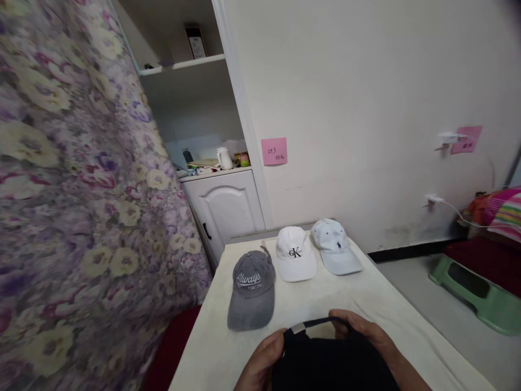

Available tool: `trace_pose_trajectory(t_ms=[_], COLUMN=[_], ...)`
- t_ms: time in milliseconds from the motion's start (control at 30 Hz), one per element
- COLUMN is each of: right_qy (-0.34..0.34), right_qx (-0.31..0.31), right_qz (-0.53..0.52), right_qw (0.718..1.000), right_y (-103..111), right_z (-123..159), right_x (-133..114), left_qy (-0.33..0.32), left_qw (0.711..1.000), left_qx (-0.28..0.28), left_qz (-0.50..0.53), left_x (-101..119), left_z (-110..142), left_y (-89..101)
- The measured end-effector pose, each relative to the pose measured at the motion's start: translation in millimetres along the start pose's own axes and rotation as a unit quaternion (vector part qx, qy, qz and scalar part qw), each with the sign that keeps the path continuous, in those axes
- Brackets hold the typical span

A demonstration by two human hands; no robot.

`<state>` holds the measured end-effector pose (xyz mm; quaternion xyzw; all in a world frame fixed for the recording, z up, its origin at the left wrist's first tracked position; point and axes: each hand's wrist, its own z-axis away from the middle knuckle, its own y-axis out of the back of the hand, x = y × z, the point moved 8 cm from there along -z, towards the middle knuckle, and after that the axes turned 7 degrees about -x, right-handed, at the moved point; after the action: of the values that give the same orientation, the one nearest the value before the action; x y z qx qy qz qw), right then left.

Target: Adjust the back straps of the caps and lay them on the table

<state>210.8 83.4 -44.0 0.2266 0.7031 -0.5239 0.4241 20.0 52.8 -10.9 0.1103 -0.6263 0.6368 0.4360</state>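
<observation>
A black cap [329,361] is held up at the near end of the table, its back strap and small metal buckle facing away from me. My left hand [266,358] grips its left side, thumb on the edge. Closed round the right side near the strap is my right hand [366,334]. The cap's lower part runs out of the picture. Beyond it lie a grey cap [252,288] with "Always" lettering, a white cap [296,255] with a black "CK" mark, and a pale blue cap [334,247] with a small dark emblem.
The caps rest on a table with a cream cover [220,304]. A flowered curtain [93,217] hangs at the left, beside a white cabinet [228,206] with shelves. A green stool [476,293] stands on the floor at right. Pink notes [274,151] stick to the wall.
</observation>
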Motion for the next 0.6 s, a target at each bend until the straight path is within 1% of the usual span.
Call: trace_pose_trajectory(t_ms=[67,133,200,267,300,367,433,500,567,600], right_qy=[0.033,0.048,0.051,0.032,0.010,-0.038,-0.070,-0.069,-0.051,-0.043], right_qx=[0.047,0.073,0.079,0.061,0.046,0.016,0.000,0.000,-0.003,-0.010], right_qz=[0.048,0.096,0.122,0.117,0.102,0.061,0.030,0.021,0.030,0.041], right_qw=[0.997,0.992,0.988,0.991,0.994,0.997,0.997,0.997,0.998,0.998], right_y=[14,22,25,22,19,13,10,13,18,21], right_z=[7,8,4,-4,-10,-22,-34,-46,-57,-62], right_x=[-3,-3,-1,6,12,25,36,43,47,49], left_qy=[0.001,0.004,0.003,0.005,0.006,-0.003,-0.042,-0.095,-0.115,-0.116], left_qw=[1.000,0.999,0.998,0.997,0.997,0.996,0.992,0.986,0.979,0.974], left_qx=[-0.020,-0.018,-0.002,0.020,0.037,0.080,0.116,0.119,0.117,0.113], left_qz=[0.020,0.044,0.063,0.070,0.065,0.034,-0.016,-0.066,-0.123,-0.156], left_x=[-1,0,1,2,2,5,12,22,25,25], left_z=[-10,-21,-33,-44,-49,-57,-66,-77,-90,-95], left_y=[2.9,7.4,13.9,22.6,29.3,48.6,72.3,93.2,110.6,116.1])
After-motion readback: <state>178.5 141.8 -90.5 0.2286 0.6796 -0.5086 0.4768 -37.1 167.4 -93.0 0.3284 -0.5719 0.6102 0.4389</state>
